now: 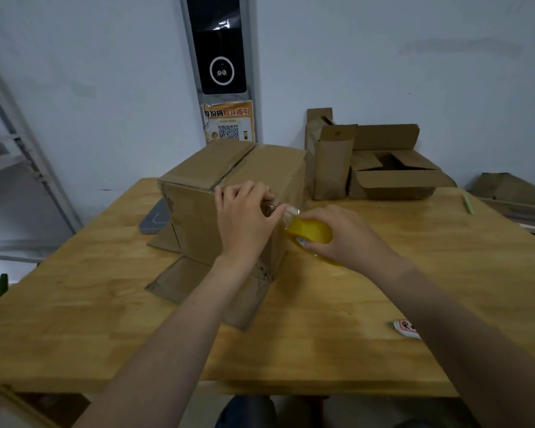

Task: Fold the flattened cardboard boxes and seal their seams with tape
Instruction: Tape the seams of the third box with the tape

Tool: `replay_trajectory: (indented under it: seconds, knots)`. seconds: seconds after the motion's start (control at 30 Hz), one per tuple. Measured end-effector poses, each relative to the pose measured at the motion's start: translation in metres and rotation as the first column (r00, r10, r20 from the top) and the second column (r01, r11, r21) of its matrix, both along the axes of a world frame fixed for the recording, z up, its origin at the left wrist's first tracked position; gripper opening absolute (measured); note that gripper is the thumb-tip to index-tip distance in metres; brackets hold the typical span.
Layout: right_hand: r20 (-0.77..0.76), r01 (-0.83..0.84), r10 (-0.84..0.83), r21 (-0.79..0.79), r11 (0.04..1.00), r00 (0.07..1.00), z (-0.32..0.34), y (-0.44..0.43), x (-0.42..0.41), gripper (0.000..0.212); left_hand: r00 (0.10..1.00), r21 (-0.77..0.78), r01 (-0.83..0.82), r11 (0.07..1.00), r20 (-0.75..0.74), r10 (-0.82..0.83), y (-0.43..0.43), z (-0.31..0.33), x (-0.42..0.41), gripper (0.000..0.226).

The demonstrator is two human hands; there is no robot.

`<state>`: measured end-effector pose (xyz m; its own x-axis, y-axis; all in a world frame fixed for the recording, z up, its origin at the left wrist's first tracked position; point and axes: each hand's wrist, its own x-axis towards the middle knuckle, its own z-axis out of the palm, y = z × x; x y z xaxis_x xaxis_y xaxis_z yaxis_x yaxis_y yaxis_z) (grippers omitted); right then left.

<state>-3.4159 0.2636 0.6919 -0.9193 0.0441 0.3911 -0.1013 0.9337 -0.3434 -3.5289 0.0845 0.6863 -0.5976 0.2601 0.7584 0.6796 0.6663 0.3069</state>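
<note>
Box [195,223] mid-table [383,288], top seam taped, lower flaps splayed; step judged: ending the seam at the near edge. Left hand [244,217] pinches the strip [286,210] there; right hand [349,239] grips the roll [311,231] just beside; next: sever strip, press its tail flat.

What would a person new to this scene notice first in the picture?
The big cardboard box in the middle of the wooden table draws the eye first. At its near top edge the left hand pinches a clear tape strip drawn from the yellow tape roll in the right hand. Smaller open boxes stand at the far right.
</note>
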Motion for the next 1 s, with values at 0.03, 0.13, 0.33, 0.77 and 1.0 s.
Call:
replay_trajectory:
  seconds: [0.03,0.13,0.33,0.77,1.0]
  knots:
    - [0.024,0.002,-0.002,0.000,1.000,1.000,0.001,-0.001,-0.004,0.059,1.000,0.011,0.009,1.000,-0.010,-0.008,-0.001,-0.002,-0.002,0.035]
    - [0.091,-0.020,0.020,0.001,1.000,0.996,0.001,-0.003,-0.011,0.065,0.999,0.014,0.038,0.999,-0.038,-0.037,-0.006,-0.007,-0.009,0.035]
    - [0.135,-0.069,0.069,-0.002,0.998,0.988,0.001,-0.007,-0.006,0.069,0.991,0.011,0.116,0.993,-0.070,-0.115,-0.014,-0.011,-0.013,0.037]
    - [-0.170,0.192,-0.161,0.186,0.964,0.972,0.072,-0.006,-0.039,0.046,0.822,0.194,0.536,0.822,0.100,-0.560,-0.066,-0.007,-0.027,0.039]
    - [0.190,0.170,-0.188,0.108,0.979,0.964,0.073,0.024,-0.062,0.070,0.699,0.210,0.590,0.779,0.349,-0.624,-0.066,0.016,-0.032,0.035]
